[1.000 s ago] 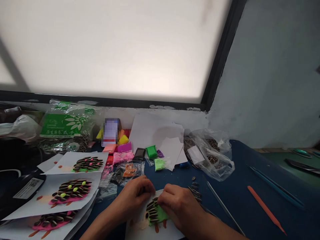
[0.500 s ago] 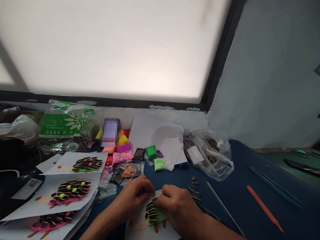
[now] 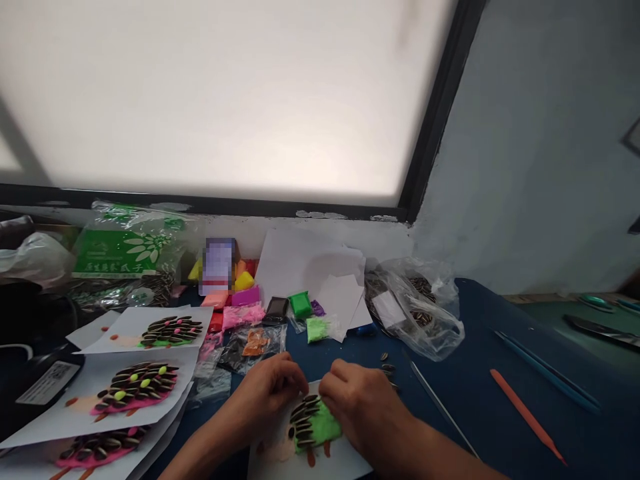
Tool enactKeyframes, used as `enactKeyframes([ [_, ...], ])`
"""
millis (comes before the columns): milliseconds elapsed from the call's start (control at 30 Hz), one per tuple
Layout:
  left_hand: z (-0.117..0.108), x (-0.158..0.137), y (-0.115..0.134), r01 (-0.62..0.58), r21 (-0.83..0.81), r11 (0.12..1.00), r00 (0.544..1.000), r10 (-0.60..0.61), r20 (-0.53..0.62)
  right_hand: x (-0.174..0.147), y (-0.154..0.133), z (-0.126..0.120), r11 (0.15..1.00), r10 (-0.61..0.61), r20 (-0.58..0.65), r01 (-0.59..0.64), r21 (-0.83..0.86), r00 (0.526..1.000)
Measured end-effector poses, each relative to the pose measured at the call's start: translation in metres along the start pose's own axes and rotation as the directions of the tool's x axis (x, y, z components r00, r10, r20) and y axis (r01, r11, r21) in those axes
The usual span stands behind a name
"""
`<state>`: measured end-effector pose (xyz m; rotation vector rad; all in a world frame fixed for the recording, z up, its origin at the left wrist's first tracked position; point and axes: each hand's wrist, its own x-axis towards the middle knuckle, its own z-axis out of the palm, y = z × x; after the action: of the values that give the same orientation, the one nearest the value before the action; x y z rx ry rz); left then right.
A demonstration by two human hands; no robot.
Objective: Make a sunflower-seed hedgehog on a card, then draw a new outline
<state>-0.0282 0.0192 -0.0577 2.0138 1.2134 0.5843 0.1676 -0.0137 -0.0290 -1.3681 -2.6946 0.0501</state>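
Observation:
A white paper card [image 3: 270,460] lies in front of me, bearing a hedgehog shape with a bright green clay body [image 3: 325,424]. Dark sunflower seeds [image 3: 303,421] stand in rows on the left part of that clay. My left hand [image 3: 280,383] is closed beside the card's upper left edge, thumb and fingers together; whatever they pinch is hidden. Just over the right end of the green clay, my right hand [image 3: 357,400] has its fingertips pinched together, and their contents cannot be seen. Several loose seeds [image 3: 388,368] lie on the blue table past this hand.
Finished hedgehog cards [image 3: 175,360] are stacked at left. Coloured clay packets [image 3: 301,305] and white paper [image 3: 295,260] lie at the back, beside a clear bag of seeds [image 3: 423,313]. A metal rod [image 3: 435,397], an orange tool [image 3: 525,413] and blue tweezers [image 3: 547,370] lie right.
My right hand has moved slightly up and right off the seed rows, uncovering more green clay. My left hand stays almost in place. The view has shifted slightly.

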Motion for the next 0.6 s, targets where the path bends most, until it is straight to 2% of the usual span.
enactKeyframes([
  [67, -0.001, 0.000, 0.001, 0.012, 0.008, 1.000, 1.000, -0.012, 0.011, 0.002, 0.007, -0.017, 0.987, 0.140, 0.102, -0.130, -0.094, 0.985],
  [133, -0.002, 0.000, 0.003, 0.025, -0.003, 1.000, 0.999, -0.025, 0.022, 0.003, 0.015, -0.033, 0.960, 0.255, 0.207, -0.221, -0.175, 0.944],
  [200, -0.003, -0.001, 0.003, 0.030, -0.024, 0.999, 0.999, -0.030, 0.028, 0.003, 0.021, -0.046, 0.923, 0.362, 0.300, -0.294, -0.248, 0.883],
  [300, -0.002, 0.000, 0.002, 0.031, -0.047, 0.998, 0.999, -0.029, 0.025, 0.002, 0.024, -0.056, 0.913, 0.396, 0.381, -0.316, -0.257, 0.835],
  [467, 0.000, 0.000, -0.002, 0.027, -0.050, 0.998, 1.000, -0.026, 0.007, 0.000, 0.029, -0.052, 0.923, 0.379, 0.382, -0.314, -0.222, 0.843],
  [533, 0.001, 0.000, -0.001, 0.023, -0.058, 0.998, 1.000, -0.023, 0.004, 0.000, 0.033, -0.047, 0.932, 0.360, 0.345, -0.319, -0.171, 0.867],
  [600, 0.000, -0.001, 0.000, 0.016, -0.065, 0.998, 1.000, -0.016, 0.004, 0.000, 0.038, -0.043, 0.945, 0.323, 0.263, -0.323, -0.045, 0.909],
])
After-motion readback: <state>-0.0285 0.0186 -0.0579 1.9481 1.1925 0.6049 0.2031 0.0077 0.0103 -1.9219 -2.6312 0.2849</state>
